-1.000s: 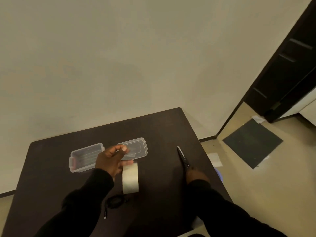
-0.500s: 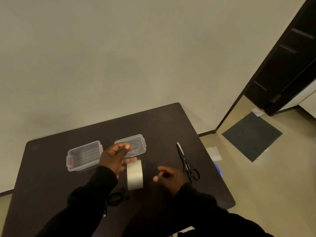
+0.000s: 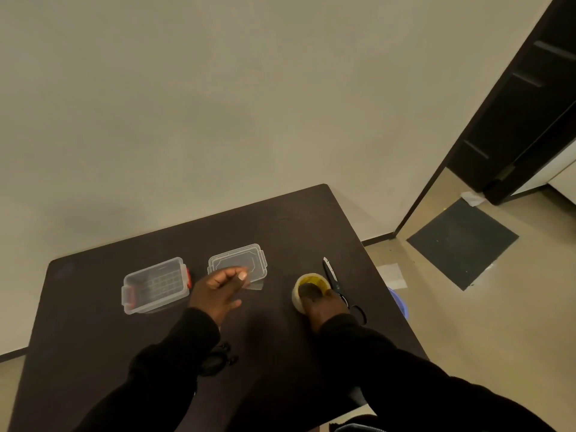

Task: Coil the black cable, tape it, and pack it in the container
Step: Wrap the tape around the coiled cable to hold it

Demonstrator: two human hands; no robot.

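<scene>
- Cable (image 3: pixel 218 360) lay coiled at the near table (image 3: pixel 93 338) edge, partly under the left sleeve.
- Left hand (image 3: pixel 215 291) pinched a clear tape strip (image 3: pixel 252 283) between thumb and fingertips, far of the cable.
- Right hand (image 3: pixel 321 304) gripped the roll (image 3: pixel 307 286), farther right.
- Container (image 3: pixel 156 288) stood open, far-left.

On the bench (image 3: pixel 93 338), a container (image 3: pixel 156 285) sits far left, with its lid (image 3: pixel 238 263) lying to its right. Further right stands a tape roll (image 3: pixel 307 289), with scissors (image 3: pixel 338 286) just beside it on the right. A coiled cable (image 3: pixel 218 360) lies nearer, in front of the lid.
</scene>
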